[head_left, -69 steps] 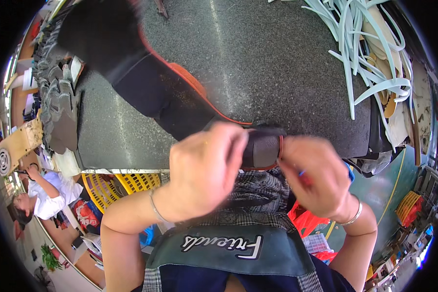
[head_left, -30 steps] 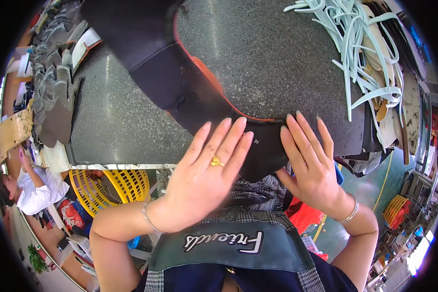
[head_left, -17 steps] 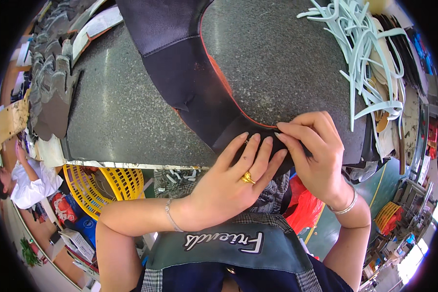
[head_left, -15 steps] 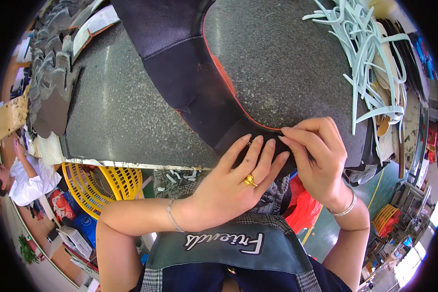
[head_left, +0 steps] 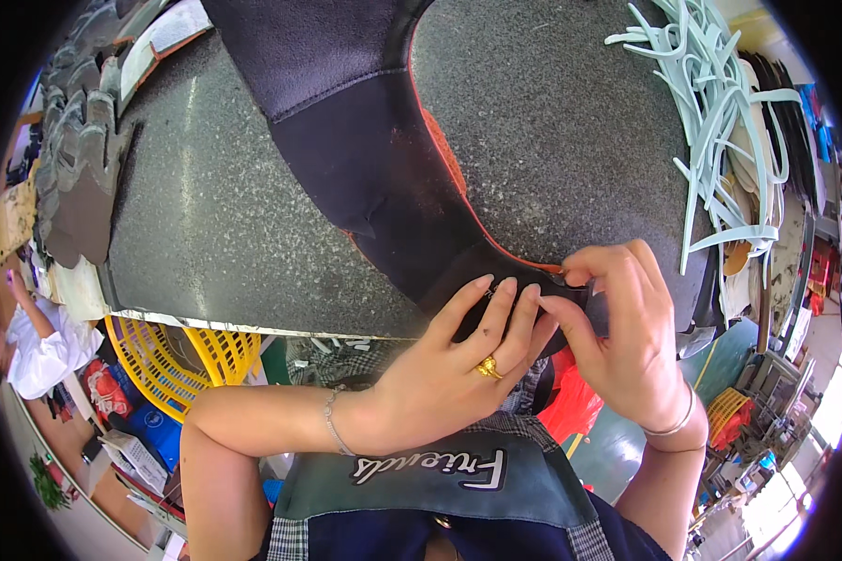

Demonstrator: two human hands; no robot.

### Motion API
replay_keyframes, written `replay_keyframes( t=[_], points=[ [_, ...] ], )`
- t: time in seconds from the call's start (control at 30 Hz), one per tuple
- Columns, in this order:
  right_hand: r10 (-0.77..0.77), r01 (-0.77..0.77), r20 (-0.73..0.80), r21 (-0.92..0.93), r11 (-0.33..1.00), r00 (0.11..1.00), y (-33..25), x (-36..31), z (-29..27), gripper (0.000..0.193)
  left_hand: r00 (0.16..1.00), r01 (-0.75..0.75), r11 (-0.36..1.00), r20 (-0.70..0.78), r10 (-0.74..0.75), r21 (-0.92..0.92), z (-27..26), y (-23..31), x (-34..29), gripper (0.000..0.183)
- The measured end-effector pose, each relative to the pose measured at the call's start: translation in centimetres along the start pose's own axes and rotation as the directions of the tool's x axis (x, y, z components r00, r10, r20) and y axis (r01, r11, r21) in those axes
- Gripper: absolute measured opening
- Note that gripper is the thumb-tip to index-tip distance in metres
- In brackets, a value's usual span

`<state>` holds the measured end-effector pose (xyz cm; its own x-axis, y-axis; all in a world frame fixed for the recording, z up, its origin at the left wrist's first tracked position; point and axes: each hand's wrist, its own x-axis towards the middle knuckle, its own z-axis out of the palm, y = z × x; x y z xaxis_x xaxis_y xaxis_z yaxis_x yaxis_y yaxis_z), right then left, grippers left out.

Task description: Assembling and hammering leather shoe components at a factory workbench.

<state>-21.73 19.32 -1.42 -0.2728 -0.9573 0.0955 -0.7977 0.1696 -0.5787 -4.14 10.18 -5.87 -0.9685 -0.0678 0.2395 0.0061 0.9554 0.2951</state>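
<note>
A long, curved black leather piece [head_left: 365, 159] with a stitched seam and an orange-red edge lies across the dark speckled worktop [head_left: 215, 196], its near end reaching the front edge. My left hand [head_left: 454, 369], with a gold ring, rests its fingers on top of that near end; its thumb is hidden. Just to the right, my right hand [head_left: 631, 327] pinches the corner of the red-edged side between thumb and bent forefinger. The underside of the leather at this corner cannot be seen.
Pale blue strips [head_left: 720, 122] are heaped at the right of the worktop. Grey cut pieces [head_left: 79, 206] are stacked at the left. Below the front edge are a yellow basket [head_left: 164, 369] and a red bag [head_left: 575, 397]. A person in white [head_left: 51, 346] is at the far left.
My right hand has shifted slightly right, its forefinger and thumb now further apart at the corner. The left fingers have slid a little right and nearer me, along with the leather's near end.
</note>
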Motion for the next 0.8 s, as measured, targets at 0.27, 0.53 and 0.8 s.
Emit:
replay_keyframes(
  t=[0.27,0.53,0.8],
  points=[
    [0.326,-0.366,0.186,0.251,0.896,0.927,0.2,1.0,-0.7,0.034,1.0,-0.005,1.0,-0.021,0.005,-0.006,0.3,-0.1,0.0,0.039],
    [0.264,-0.242,-0.079,0.218,0.946,0.961,2.3,0.1,1.8,0.028,0.999,-0.034,0.999,-0.01,0.034,0.025,0.2,-0.4,-0.1,0.041],
    [0.118,-0.135,-0.458,-0.004,0.991,0.881,2.6,-2.9,0.7,0.026,0.992,0.09,0.967,0.063,-0.108,0.239,0.8,1.9,0.9,0.053]
  ],
)
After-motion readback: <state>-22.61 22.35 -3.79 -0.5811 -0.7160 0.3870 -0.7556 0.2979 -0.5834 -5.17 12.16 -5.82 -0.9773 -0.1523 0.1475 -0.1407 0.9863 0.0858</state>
